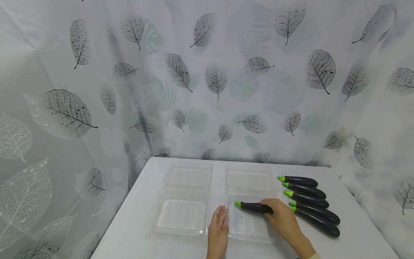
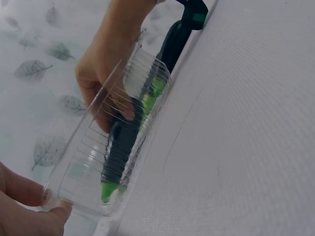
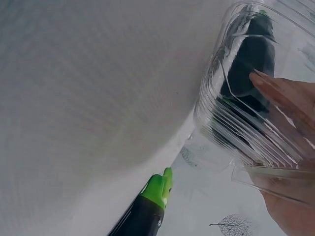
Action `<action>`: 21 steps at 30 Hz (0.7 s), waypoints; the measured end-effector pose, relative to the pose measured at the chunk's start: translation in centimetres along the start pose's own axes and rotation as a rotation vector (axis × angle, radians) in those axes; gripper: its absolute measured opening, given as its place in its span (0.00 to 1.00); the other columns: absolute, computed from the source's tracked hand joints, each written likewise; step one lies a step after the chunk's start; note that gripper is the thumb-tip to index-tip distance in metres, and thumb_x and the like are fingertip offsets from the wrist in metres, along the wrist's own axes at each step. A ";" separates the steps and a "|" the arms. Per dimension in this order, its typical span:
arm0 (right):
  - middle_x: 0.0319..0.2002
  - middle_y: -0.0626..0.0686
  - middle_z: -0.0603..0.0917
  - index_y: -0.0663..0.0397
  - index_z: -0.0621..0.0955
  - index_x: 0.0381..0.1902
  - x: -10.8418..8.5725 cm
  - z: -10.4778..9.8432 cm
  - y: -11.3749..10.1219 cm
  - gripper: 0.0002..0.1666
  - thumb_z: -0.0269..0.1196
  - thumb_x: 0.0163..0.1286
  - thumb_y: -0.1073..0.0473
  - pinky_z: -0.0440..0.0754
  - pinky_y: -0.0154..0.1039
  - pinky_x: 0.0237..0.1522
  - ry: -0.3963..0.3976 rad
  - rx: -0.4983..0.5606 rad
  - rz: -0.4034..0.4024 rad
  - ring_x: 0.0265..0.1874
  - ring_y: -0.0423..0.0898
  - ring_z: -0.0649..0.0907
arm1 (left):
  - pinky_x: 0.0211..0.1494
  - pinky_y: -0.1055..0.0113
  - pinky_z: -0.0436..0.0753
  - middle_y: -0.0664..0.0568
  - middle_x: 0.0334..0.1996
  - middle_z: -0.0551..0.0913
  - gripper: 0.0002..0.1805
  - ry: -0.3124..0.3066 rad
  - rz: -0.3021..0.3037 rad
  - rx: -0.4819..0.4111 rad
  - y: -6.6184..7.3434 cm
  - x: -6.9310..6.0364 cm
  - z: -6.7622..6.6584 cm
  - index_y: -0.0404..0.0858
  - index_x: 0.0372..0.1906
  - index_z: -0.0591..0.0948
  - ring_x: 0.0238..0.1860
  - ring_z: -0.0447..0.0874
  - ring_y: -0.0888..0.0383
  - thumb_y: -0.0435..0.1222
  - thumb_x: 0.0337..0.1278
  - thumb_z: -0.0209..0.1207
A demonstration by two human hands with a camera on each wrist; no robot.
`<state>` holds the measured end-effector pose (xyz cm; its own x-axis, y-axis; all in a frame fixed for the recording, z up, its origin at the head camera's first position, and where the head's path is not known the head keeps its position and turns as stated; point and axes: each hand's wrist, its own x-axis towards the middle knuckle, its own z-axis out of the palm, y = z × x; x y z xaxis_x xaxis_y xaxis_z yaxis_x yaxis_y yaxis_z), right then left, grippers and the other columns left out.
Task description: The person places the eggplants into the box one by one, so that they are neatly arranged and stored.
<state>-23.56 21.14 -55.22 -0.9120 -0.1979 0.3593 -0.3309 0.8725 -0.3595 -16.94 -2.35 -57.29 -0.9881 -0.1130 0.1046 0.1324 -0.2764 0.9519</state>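
In the head view the right hand [image 1: 284, 222] grips the thick end of a dark eggplant [image 1: 255, 207] with a green stem, inside the near half of the right clear container [image 1: 245, 235]. The right wrist view shows the fingers around the eggplant [image 3: 251, 59] behind the clear wall. The left hand [image 1: 218, 230] is at that container's left edge; in the left wrist view its thumb and a finger [image 2: 30, 191] pinch the container's rim [image 2: 54, 184].
Several eggplants [image 1: 305, 199] lie in a column at the right of the white table [image 1: 129, 223]. Another clear open container [image 1: 182, 230] lies at the left. A leaf-patterned curtain [image 1: 226, 46] hangs behind the table.
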 end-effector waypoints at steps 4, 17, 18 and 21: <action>0.52 0.55 0.88 0.52 0.88 0.50 0.0 0.1 0.1 0.29 0.80 0.49 0.73 0.89 0.57 0.55 -0.004 -0.008 -0.009 0.55 0.55 0.86 | 0.79 0.62 0.64 0.25 0.75 0.62 0.37 0.001 -0.006 -0.003 0.1 0.0 0.0 0.20 0.77 0.56 0.77 0.62 0.35 0.11 0.60 0.44; 0.54 0.57 0.87 0.52 0.88 0.50 -0.5 -0.2 0.0 0.26 0.81 0.51 0.68 0.89 0.58 0.53 0.041 -0.011 -0.004 0.54 0.58 0.86 | 0.78 0.62 0.65 0.25 0.75 0.63 0.37 0.014 -0.036 0.018 0.1 -0.1 0.1 0.21 0.77 0.57 0.77 0.63 0.35 0.11 0.61 0.44; 0.54 0.56 0.87 0.52 0.88 0.50 -0.4 -0.3 0.0 0.26 0.81 0.52 0.68 0.89 0.58 0.53 0.042 -0.009 0.000 0.54 0.57 0.86 | 0.78 0.62 0.65 0.25 0.75 0.63 0.37 0.013 -0.032 0.018 0.1 -0.1 0.1 0.20 0.77 0.57 0.77 0.63 0.35 0.11 0.61 0.44; 0.54 0.56 0.87 0.52 0.89 0.49 -0.5 -0.5 -0.1 0.23 0.81 0.54 0.66 0.89 0.58 0.52 0.048 -0.002 0.006 0.54 0.57 0.86 | 0.78 0.62 0.65 0.25 0.75 0.63 0.37 0.013 -0.022 0.021 0.1 -0.1 0.1 0.20 0.77 0.57 0.77 0.63 0.35 0.11 0.60 0.43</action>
<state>-22.97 21.33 -54.95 -0.9014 -0.1705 0.3981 -0.3246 0.8745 -0.3604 -16.86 -2.28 -57.19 -0.9896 -0.1198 0.0797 0.1087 -0.2589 0.9598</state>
